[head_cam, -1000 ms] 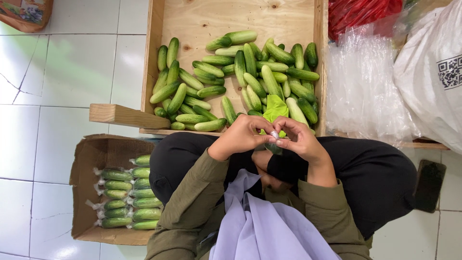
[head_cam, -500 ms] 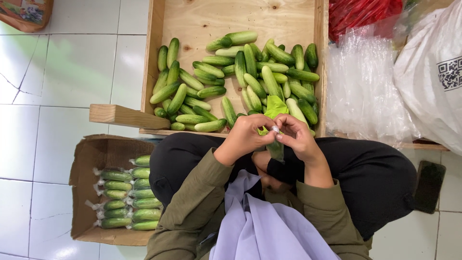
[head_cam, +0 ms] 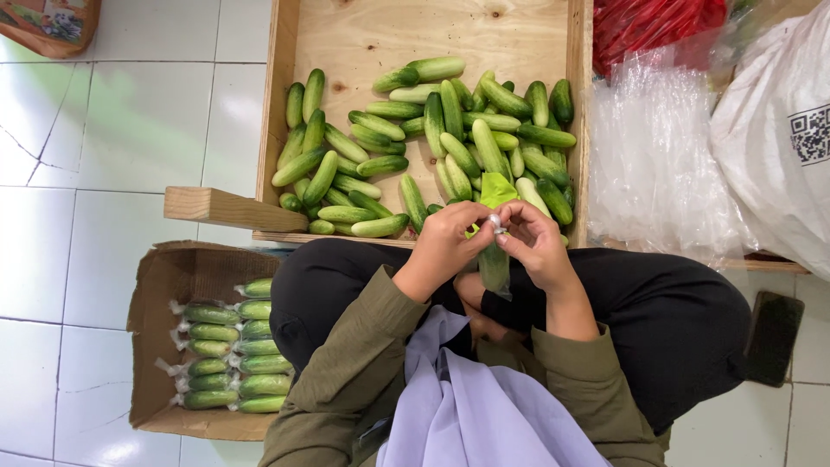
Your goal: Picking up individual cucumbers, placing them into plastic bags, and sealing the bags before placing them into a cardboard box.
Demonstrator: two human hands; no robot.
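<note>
Both hands are up in front of the person's lap, close together, just over the near edge of the crate (head_cam: 270, 112). The left hand (head_cam: 445, 242) and the right hand (head_cam: 536, 246) bend in toward each other, and their fingers (head_cam: 484, 227) are pinched tight on the top of a clear bag (head_cam: 494, 264). The bag hangs straight down between the hands with a cucumber inside it. A light green rag (head_cam: 496, 190) lies in the crate just behind the fingers. The crate is wooden and holds a heap of loose cucumbers (head_cam: 363, 156). To the left, on the white tile floor, is an open brown box (head_cam: 151, 337) with rows of bagged cucumbers (head_cam: 216, 355), each in its own clear wrap. On the right lie crinkly clear bags (head_cam: 653, 156), a big white sack (head_cam: 769, 130) with a black square code on it, and a red bag (head_cam: 648, 22) at the top.
</note>
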